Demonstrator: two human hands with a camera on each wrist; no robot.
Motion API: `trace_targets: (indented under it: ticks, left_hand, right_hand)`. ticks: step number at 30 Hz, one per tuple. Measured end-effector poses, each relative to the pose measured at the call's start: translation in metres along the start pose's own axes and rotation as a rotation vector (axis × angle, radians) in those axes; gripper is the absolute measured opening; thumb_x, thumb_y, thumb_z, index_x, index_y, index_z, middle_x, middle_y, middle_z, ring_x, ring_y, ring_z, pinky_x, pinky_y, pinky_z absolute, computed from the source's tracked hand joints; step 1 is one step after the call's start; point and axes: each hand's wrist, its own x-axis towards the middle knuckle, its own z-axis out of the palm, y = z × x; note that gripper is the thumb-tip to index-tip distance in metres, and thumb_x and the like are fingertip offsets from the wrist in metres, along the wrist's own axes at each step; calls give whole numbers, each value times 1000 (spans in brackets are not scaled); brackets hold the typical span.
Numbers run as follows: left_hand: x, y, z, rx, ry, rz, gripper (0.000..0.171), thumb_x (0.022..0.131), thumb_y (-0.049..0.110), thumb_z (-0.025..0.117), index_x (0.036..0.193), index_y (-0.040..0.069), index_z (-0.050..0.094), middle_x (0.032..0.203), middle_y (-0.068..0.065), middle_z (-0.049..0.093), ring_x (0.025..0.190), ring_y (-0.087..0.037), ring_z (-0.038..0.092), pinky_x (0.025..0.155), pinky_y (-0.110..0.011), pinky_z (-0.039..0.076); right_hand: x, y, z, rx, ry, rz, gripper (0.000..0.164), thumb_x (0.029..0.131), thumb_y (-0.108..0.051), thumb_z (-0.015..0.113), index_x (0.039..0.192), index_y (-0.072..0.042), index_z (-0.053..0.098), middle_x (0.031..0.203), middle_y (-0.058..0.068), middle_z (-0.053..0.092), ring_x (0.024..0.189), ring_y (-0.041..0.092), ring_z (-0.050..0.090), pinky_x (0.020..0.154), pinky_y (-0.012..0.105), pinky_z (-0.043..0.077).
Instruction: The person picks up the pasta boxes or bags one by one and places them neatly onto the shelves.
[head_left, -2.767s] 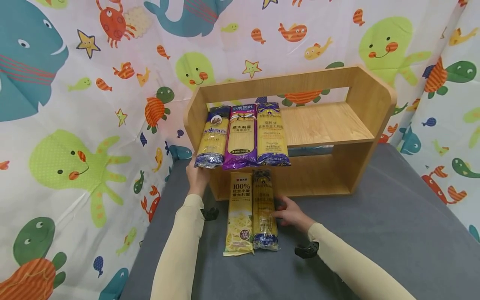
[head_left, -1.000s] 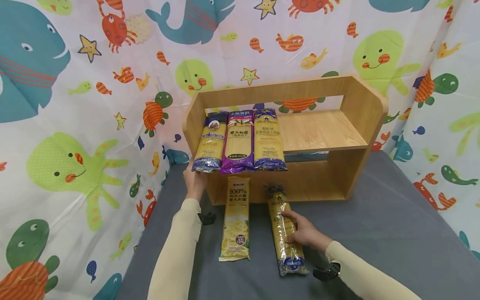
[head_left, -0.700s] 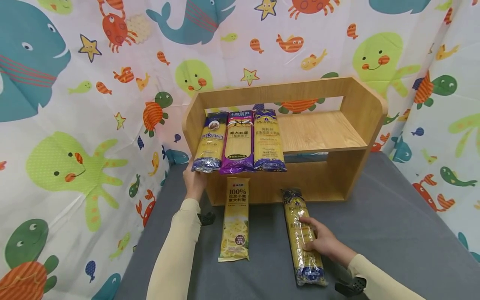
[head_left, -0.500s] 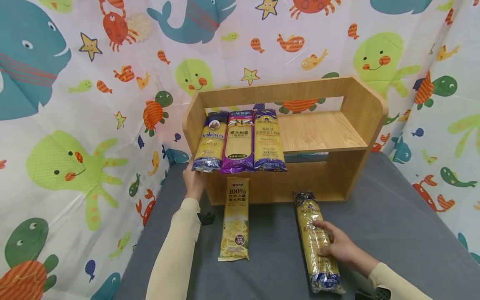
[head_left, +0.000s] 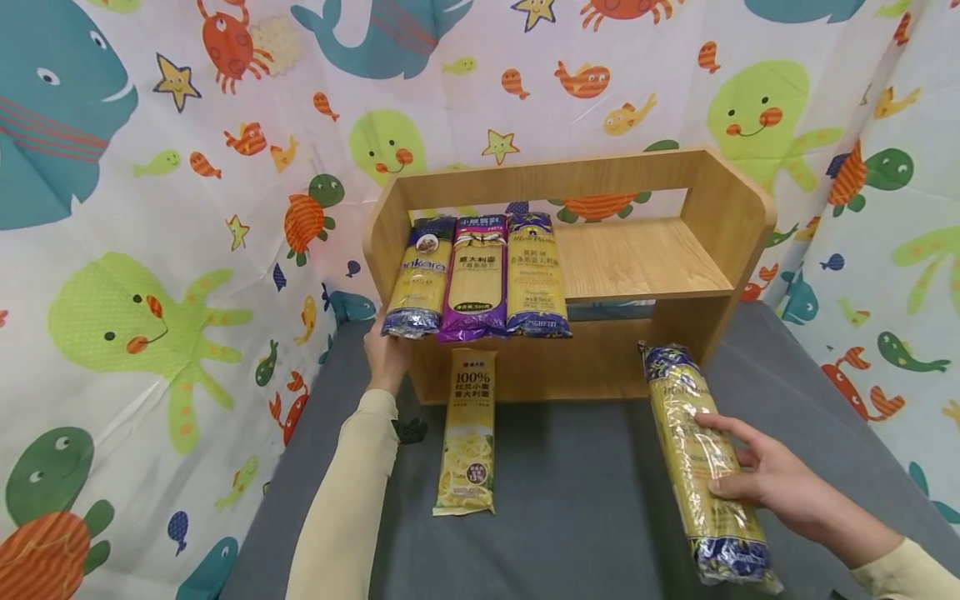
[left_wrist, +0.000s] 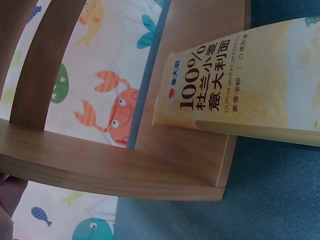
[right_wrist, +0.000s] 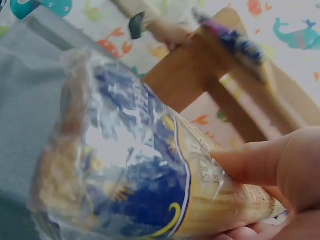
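My right hand (head_left: pixel 772 475) grips a bag of spaghetti (head_left: pixel 697 458) with blue ends, thumb on the side facing me. The bag is held tilted in front of the shelf's lower right corner. In the right wrist view its clear, crinkled end (right_wrist: pixel 135 150) fills the foreground, with my thumb (right_wrist: pixel 255 160) pressed along it. My left hand (head_left: pixel 388 358) holds the left side panel of the wooden shelf (head_left: pixel 630 250), its fingertips partly hidden; the left wrist view catches only a bit of finger (left_wrist: pixel 11 192) at the panel's outer edge.
Three spaghetti packs, an ankara one (head_left: pixel 422 279), a purple-edged one (head_left: pixel 476 279) and a blue-ended one (head_left: pixel 536 275), lie side by side on the upper board. A yellow pasta pack (head_left: pixel 468 433) leans out of the lower level onto the grey cloth (head_left: pixel 570 500). A patterned curtain hangs behind.
My right hand has taken the blue-ended spaghetti from beside the yellow pack and carried it right, nearer the shelf's right end. The left hand stays at the side panel.
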Motion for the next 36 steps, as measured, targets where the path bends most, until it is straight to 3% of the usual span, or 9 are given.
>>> trace_targets:
  ticks: [8, 12, 17, 19, 23, 28, 32, 36]
  left_hand:
    - [3, 2, -2, -24, -10, -33, 57, 105, 50, 47, 151, 16, 45, 117, -18, 69, 92, -33, 64, 78, -47, 58]
    - [7, 3, -3, -15, -10, -35, 57, 105, 50, 46, 151, 16, 45, 118, -19, 69, 91, -33, 63, 75, -44, 57]
    - [10, 2, -5, -19, -3, -29, 61, 104, 52, 45, 154, 16, 43, 118, -19, 69, 90, -33, 63, 75, -45, 57]
    - [10, 2, -5, -26, -8, -40, 62, 104, 54, 45, 155, 18, 41, 120, -19, 69, 92, -33, 64, 78, -47, 58]
    - [8, 2, -6, -19, -17, -55, 62, 104, 52, 46, 155, 18, 41, 126, -19, 68, 96, -34, 64, 83, -50, 58]
    - [5, 3, -5, -33, -13, -53, 60, 104, 49, 48, 154, 16, 43, 130, -20, 67, 99, -37, 64, 87, -54, 57]
    - [4, 0, -3, -54, -8, -58, 60, 103, 50, 49, 153, 17, 44, 130, -20, 67, 102, -36, 63, 89, -54, 56]
    - [2, -2, 0, -51, -17, -67, 61, 103, 52, 48, 154, 18, 43, 131, -19, 67, 103, -36, 64, 91, -54, 56]
  right_hand:
    - [-32, -44, -23, 23, -120, -82, 77, 102, 6, 46, 147, -55, 35, 117, 3, 68, 100, 23, 73, 79, 47, 62]
    - [-43, -64, -28, -17, -71, -130, 78, 101, 10, 45, 150, -50, 35, 124, -13, 63, 88, 18, 71, 74, 40, 62]
    - [-41, -98, -37, -64, 13, -112, 75, 102, 8, 46, 146, -52, 35, 117, -7, 67, 89, 22, 73, 71, 41, 62]
    - [-35, -111, -40, -100, 63, -67, 72, 103, 5, 47, 141, -54, 34, 109, 2, 69, 90, 24, 74, 71, 43, 63]
    - [-17, -134, -39, -197, 196, 16, 65, 103, -3, 54, 139, -52, 30, 106, 2, 66, 89, 21, 73, 72, 40, 63]
    - [15, -157, -35, -150, 245, 51, 63, 103, -10, 56, 148, -40, 24, 109, -7, 64, 92, 15, 72, 78, 36, 62]
    - [43, -173, -28, -144, 272, 50, 75, 103, -13, 57, 160, -30, 12, 129, 2, 54, 95, 8, 70, 83, 32, 61]
    - [68, -181, -20, -188, 289, 37, 83, 103, -14, 57, 165, -21, 3, 153, 21, 29, 96, 5, 66, 85, 29, 59]
